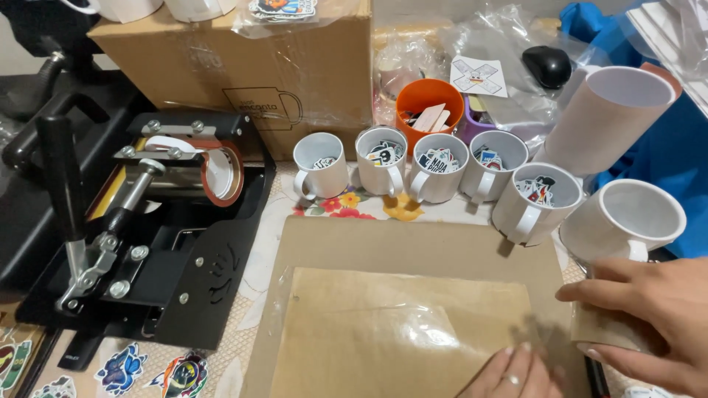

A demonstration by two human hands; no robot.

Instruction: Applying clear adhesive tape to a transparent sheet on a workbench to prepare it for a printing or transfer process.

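Observation:
My right hand (653, 324) comes in from the right edge, its fingers and thumb closed around a small brown paper piece (601, 329). Low in the view, my left hand (512, 374), slightly blurred and wearing a ring, rests its fingertips on a brown sheet inside a clear plastic sleeve (383, 335). That sheet lies on a larger cardboard board (354, 239). A white mug (627, 221) stands just above my right hand.
A black mug heat press (158, 221) with a long lever sits at the left. Several white mugs (435, 173) holding stickers line the back, with an orange cup (428, 103), a cardboard box (251, 66) and a white rolled tube (608, 118). Loose stickers (122, 368) lie at the bottom left.

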